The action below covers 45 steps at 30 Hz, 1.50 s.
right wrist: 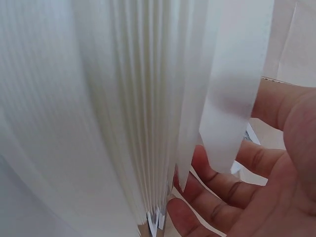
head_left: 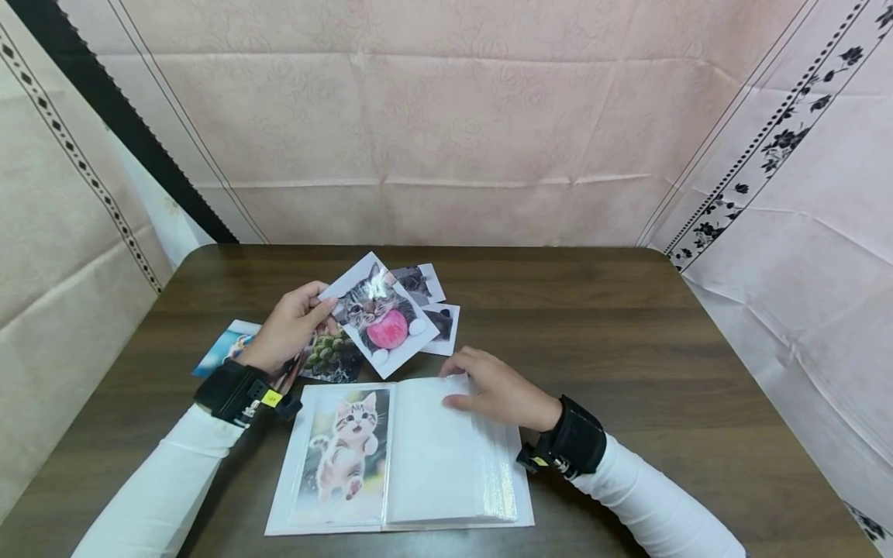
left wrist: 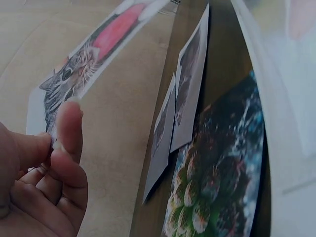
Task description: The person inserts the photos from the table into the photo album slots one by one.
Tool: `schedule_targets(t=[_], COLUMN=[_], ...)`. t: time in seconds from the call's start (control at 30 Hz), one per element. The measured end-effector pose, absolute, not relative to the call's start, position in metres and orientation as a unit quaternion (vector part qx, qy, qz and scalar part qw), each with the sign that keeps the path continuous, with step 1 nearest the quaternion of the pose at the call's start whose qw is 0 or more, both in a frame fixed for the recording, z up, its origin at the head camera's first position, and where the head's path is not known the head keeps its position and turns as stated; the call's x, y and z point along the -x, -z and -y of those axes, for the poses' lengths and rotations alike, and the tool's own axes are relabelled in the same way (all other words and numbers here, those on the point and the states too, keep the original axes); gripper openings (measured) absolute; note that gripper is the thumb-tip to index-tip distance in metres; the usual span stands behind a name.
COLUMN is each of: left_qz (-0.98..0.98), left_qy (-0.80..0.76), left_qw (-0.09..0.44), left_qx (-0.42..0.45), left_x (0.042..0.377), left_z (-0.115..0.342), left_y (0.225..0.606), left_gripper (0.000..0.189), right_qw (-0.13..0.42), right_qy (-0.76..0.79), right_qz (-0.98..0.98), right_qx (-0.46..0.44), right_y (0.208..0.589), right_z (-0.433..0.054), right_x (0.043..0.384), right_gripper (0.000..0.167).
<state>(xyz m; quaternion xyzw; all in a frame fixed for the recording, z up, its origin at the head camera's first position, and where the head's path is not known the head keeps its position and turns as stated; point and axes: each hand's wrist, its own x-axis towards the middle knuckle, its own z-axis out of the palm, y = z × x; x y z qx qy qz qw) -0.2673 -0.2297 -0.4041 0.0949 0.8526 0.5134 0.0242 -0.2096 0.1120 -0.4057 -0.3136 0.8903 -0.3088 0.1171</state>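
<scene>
My left hand [head_left: 286,329] pinches a photo of a kitten with a pink ball [head_left: 384,318] by its corner, raised above the table behind the album. In the left wrist view, thumb and fingertips meet on that kitten photo [left wrist: 74,74]. An open photo album [head_left: 279,504] lies at the front of the table, with a kitten picture [head_left: 347,449] in its left page. At the top of the blank right-hand sleeve page [head_left: 429,465], my right hand [head_left: 498,391] holds the page's edge between thumb and fingers. The right wrist view shows the fanned sleeves [right wrist: 143,98] beside the fingers.
Two small grey photos [head_left: 441,322] lie partly under the raised kitten photo. A photo of a green spiky plant [head_left: 335,356] lies behind the album. Left of it, a blue photo [head_left: 226,345] is partly covered by the left forearm. Patterned cloth [head_left: 446,139] hangs behind the table.
</scene>
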Motion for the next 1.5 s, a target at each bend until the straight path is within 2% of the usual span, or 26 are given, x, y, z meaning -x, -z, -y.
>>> schedule_targets(t=[0.5,0.77,1.33,1.5], left_qz=[-0.823,-0.813,-0.789,-0.789], left_qy=[-0.557,-0.571,-0.6,-0.601], left_qw=[0.042,0.069,0.081,0.078], left_qx=[-0.105,-0.088,-0.106,-0.1], left_x=[0.269,0.267,0.267,0.267], left_z=[0.219,0.213,0.202,0.203], left_y=[0.412,0.416,0.428,0.429], left_gripper=[0.032,0.031,0.03,0.03], right_qw=[0.115,0.137,0.15,0.179], right_qy=[0.34,0.354,0.355,0.389], right_qz=[-0.882,-0.874,-0.864,-0.84], right_qx=[0.307,0.302,0.324,0.333], right_y=[0.412,0.414,0.413,0.418], right_z=[-0.116,-0.121,-0.138,-0.136], right_x=[0.218,0.222,0.233,0.233], right_gripper=[0.006,0.006,0.004,0.003])
